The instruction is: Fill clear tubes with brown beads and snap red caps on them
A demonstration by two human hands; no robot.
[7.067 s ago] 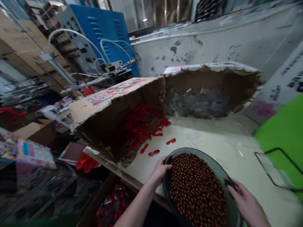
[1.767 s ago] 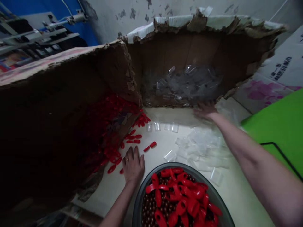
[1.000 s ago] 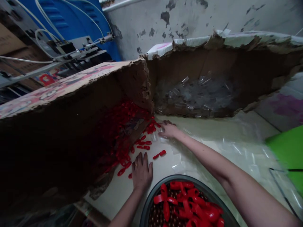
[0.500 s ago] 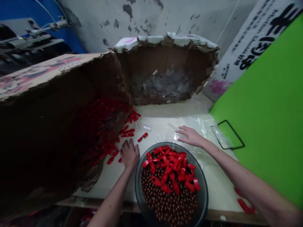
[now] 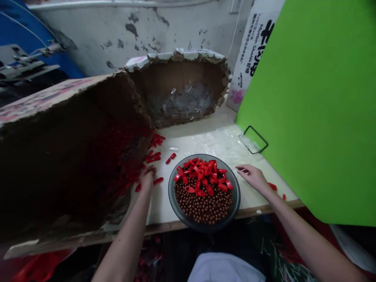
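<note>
My left hand [image 5: 147, 176] is curled at the mouth of a torn cardboard box [image 5: 73, 102], among spilled red plastic pieces [image 5: 154, 154]. Whether it holds any, I cannot tell. My right hand [image 5: 253, 177] rests on the table with its fingers apart, holding nothing, between a dark round bowl [image 5: 172, 197] and a few loose red pieces [image 5: 272, 186]. The bowl is full of small brown beads [image 5: 202, 205], with a heap of red plastic pieces [image 5: 201, 176] on top. Behind it, a second torn box [image 5: 180, 105] holds clear plastic sleeves [image 5: 182, 103].
The cream table [image 5: 205, 143] carries scattered clear sleeves, and its front edge runs below the bowl. A green board [image 5: 308, 109] stands at the right, with a white printed sign [image 5: 252, 55] behind it. A stained wall [image 5: 117, 35] rises behind the boxes.
The view has swung back and wider, so the bowl looks smaller. My left hand has curled in at the red pieces. My right hand now sits lower, beside the bowl's right side.
</note>
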